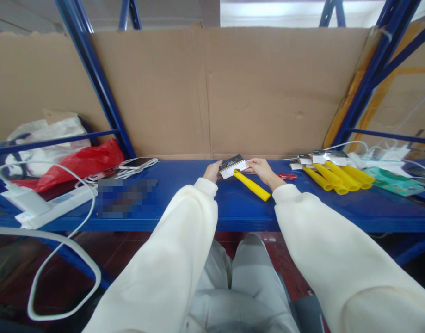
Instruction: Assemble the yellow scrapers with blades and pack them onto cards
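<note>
A small black-and-white box with a yellow tube-shaped handle is held above the blue shelf top. My left hand grips the left end of the box. At its right end, the fingers of my right hand are closed on the box's edge. The yellow handle slants down to the right, between my forearms. Beside my right wrist lies a red tool, partly hidden by the hand.
Several similar yellow-handled pieces lie at the right, next to a green packet and white cables. On the left are a white power strip, a red bag and a phone with cables. Cardboard stands behind.
</note>
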Motion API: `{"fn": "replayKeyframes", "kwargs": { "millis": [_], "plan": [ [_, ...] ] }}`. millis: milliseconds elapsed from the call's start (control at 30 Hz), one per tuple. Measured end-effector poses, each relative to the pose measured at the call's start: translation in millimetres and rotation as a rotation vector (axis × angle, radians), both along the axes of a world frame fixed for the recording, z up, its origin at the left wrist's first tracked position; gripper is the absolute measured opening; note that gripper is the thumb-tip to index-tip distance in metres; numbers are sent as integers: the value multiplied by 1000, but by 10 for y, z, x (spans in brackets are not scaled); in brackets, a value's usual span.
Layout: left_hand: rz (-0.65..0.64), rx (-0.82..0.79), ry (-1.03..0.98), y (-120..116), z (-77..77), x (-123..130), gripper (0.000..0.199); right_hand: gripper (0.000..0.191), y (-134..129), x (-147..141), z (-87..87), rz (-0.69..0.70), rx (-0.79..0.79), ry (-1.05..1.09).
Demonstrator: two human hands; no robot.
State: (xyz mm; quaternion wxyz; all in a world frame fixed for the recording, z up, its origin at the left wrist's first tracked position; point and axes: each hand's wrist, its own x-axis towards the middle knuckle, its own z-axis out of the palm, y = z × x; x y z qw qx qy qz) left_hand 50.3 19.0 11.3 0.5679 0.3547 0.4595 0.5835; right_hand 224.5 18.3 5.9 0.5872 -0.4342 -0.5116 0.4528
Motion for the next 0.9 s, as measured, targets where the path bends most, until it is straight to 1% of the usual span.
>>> {"fn": "replayKeyframes", "kwargs": {
  "millis": [167,267,400,567,667,833,900],
  "plan": [
    [-47,56,129,-57,17,-16,8,25,39,18,-16,-48,25,5],
    [-68,102,175,-28,-13,-44,10,23,38,20,-16,-55,37,7],
    [-44,156,169,55,-78,-85,18,23,23,18,-20,-51,38,-1],
    [11,132,166,125,-134,-110,23,19,42,41,-48,-17,33,-18],
    [14,134,162,131,-142,-106,24,18,55,56,-58,10,36,-20],
    [26,121,142,106,-128,-103,21,18,27,36,-45,42,-54,-24],
    [55,112,125,93,-116,-105,19,16,12,26,-46,88,-75,-41]
  ]
}}
